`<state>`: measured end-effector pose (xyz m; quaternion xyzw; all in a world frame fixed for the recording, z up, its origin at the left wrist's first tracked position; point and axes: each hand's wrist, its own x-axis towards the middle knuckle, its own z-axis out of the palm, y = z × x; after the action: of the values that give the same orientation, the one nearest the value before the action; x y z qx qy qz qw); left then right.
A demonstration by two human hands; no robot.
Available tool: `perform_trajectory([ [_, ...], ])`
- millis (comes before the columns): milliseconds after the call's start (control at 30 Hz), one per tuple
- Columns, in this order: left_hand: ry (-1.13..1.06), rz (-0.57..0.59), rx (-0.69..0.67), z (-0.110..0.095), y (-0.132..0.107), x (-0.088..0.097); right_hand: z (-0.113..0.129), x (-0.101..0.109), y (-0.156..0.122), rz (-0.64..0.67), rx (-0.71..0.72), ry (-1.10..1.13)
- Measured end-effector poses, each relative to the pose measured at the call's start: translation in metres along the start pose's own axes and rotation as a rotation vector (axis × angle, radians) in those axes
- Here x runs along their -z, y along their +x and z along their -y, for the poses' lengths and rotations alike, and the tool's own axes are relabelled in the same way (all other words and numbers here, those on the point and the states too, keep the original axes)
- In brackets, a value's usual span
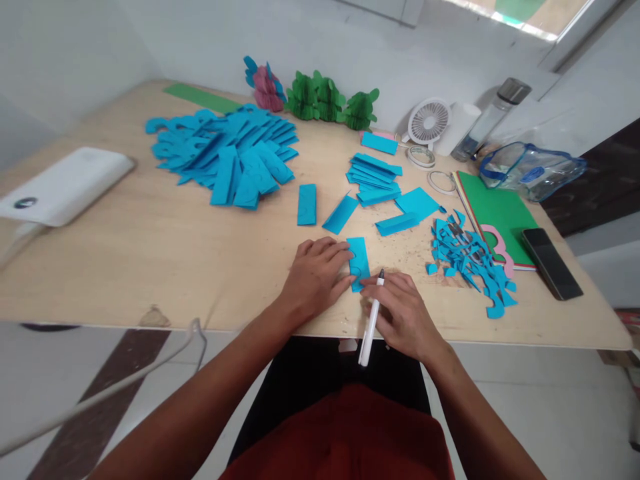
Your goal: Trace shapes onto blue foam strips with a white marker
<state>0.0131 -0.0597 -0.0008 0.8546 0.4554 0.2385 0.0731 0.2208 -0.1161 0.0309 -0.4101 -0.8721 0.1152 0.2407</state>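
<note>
A folded blue paper strip (357,257) with a curved drawn outline lies flat near the table's front edge. My left hand (317,273) holds its left side down, fingers bent and thumb on the lower part. My right hand (400,310) has a white pen (371,327) between its fingers, dark tip pointing up and away from the paper. The fingertips of that hand touch the strip's lower right corner. Just beyond lie two more folded strips, one upright blue strip (307,205) and one slanted strip (341,213).
A big heap of blue folded papers (235,150) covers the back left. Blue scraps (467,250), a green sheet stack (500,217) and a phone (553,263) lie right. A small fan (429,122), bottle (493,120) and green paper shapes (327,99) stand behind; a white device (75,180) lies left.
</note>
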Motion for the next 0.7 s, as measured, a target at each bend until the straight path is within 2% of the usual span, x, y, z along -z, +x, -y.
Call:
perform_trajectory([
  [700,-0.014,-0.014,-0.008,0.001,0.000,-0.001,0.011,-0.003,-0.002,0.112,0.076,-0.113],
])
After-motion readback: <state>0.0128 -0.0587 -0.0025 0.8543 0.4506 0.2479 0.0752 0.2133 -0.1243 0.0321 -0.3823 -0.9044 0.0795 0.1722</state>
